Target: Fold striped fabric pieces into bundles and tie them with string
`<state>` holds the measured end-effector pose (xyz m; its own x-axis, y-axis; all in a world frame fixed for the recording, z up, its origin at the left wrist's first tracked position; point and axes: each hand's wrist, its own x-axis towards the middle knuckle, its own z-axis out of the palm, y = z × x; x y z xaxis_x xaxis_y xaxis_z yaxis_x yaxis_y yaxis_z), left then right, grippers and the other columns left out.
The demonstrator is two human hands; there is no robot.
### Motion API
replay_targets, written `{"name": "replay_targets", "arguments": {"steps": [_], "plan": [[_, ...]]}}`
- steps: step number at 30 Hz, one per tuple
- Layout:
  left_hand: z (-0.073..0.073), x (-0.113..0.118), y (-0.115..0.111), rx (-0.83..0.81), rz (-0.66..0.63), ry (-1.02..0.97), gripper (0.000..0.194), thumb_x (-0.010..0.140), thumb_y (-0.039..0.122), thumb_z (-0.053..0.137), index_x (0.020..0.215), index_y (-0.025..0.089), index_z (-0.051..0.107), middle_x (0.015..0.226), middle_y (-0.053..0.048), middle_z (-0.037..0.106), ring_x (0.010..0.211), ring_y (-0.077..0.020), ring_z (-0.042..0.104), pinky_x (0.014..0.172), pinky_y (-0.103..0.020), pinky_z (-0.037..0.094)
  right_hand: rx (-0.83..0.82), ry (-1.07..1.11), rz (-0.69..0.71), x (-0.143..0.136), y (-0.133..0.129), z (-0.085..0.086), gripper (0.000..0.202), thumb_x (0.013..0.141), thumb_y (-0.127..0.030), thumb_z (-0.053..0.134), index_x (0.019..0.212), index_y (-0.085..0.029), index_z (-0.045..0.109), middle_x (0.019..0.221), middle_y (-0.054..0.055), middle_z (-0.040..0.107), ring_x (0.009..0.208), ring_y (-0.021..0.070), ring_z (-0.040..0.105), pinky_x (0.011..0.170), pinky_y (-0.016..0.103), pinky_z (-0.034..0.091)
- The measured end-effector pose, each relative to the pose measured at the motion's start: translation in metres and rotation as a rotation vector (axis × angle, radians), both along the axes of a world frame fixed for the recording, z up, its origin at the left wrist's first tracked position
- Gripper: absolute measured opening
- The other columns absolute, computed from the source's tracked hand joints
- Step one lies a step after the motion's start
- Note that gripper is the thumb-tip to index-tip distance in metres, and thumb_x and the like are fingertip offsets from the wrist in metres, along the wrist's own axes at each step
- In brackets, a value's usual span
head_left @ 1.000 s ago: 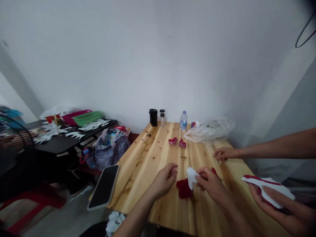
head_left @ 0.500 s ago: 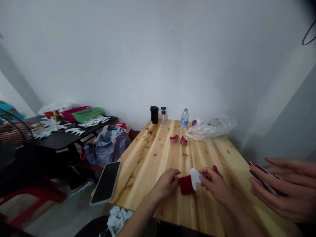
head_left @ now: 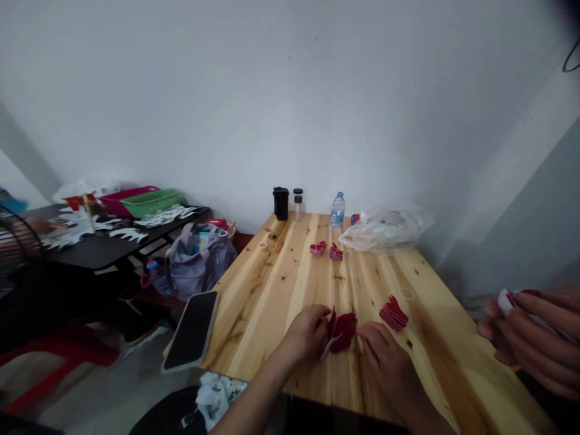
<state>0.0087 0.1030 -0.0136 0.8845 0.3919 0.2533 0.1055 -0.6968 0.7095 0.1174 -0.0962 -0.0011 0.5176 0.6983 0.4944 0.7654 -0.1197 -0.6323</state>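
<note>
Small red cut-out pieces with white undersides (head_left: 343, 332) lie in front of me on the wooden table (head_left: 254, 314). My left hand (head_left: 309, 331) is closed at their left side, pinching one piece that stands tilted up with its pale edge showing. At their right edge, my right hand (head_left: 385, 356) has its fingers drawn together; whether anything is between the tips is hidden. Just beyond that hand rests a fanned stack of red pieces with white edges (head_left: 394, 313). Farther off sit two banded red-and-white bundles, one on the left (head_left: 318, 248) and one on the right (head_left: 336, 252).
Another person's hands (head_left: 539, 338) hold red-and-white pieces at the right. A phone (head_left: 190, 331) overhangs the left table edge. At the back stand a black cup (head_left: 281, 204), a clear jar (head_left: 298, 208), a water bottle (head_left: 338, 211) and a plastic bag (head_left: 387, 228). A rubber band (head_left: 408, 293) lies right.
The white-faced piece in my right hand has left it; a tilted red piece now shows at my left fingers. My right hand has drawn back, uncovering the fanned stack. The other person's hands have shifted right.
</note>
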Motion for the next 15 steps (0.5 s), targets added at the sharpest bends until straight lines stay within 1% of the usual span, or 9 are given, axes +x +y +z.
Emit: {"name": "replay_targets", "arguments": {"steps": [3,5,9,12,15], "plan": [[0.001,0.0,-0.002,0.001,0.012,0.0,0.026,0.085,0.017,0.048,0.103,0.021,0.066,0.099,-0.007,0.07,0.094,-0.0217,0.062,0.085,-0.032,0.047,-0.042,0.005,-0.04,-0.003,0.002,-0.013,0.02,0.093,-0.025,0.042,0.094,-0.029,0.061,0.097,0.006,0.067,0.094,0.0244,0.066,0.085,0.042,0.054],[0.002,-0.001,-0.003,0.004,0.012,-0.001,0.025,0.085,0.017,0.048,0.102,0.02,0.066,0.099,-0.008,0.069,0.094,-0.0221,0.061,0.085,-0.033,0.046,-0.044,0.042,-0.084,-0.002,0.002,-0.021,0.017,0.093,-0.026,0.043,0.094,-0.031,0.06,0.095,0.006,0.067,0.092,0.0262,0.066,0.084,0.043,0.054],[0.005,-0.005,-0.004,0.009,0.014,-0.025,0.025,0.088,0.016,0.045,0.104,0.02,0.064,0.104,-0.008,0.065,0.099,-0.0216,0.059,0.088,-0.033,0.045,-0.078,0.104,-0.095,-0.008,-0.003,-0.026,0.014,0.092,-0.03,0.046,0.096,-0.036,0.058,0.097,0.006,0.068,0.094,0.0269,0.066,0.083,0.041,0.054],[0.01,-0.006,-0.005,0.013,0.005,-0.034,0.026,0.088,0.017,0.047,0.109,0.021,0.062,0.106,-0.008,0.062,0.1,-0.0214,0.058,0.088,-0.032,0.045,-0.186,0.139,-0.106,-0.022,-0.005,-0.026,0.014,0.094,-0.036,0.046,0.104,-0.033,0.055,0.098,0.006,0.068,0.089,0.0264,0.067,0.079,0.041,0.054],[0.014,0.001,-0.004,0.025,-0.073,0.016,0.035,0.082,0.021,0.057,0.117,0.022,0.06,0.112,-0.009,0.062,0.105,-0.0253,0.055,0.091,-0.036,0.043,-0.301,0.042,-0.155,-0.038,0.003,-0.028,0.03,0.085,-0.043,0.061,0.109,-0.026,0.052,0.1,0.009,0.068,0.09,0.031,0.066,0.077,0.046,0.053]]}}
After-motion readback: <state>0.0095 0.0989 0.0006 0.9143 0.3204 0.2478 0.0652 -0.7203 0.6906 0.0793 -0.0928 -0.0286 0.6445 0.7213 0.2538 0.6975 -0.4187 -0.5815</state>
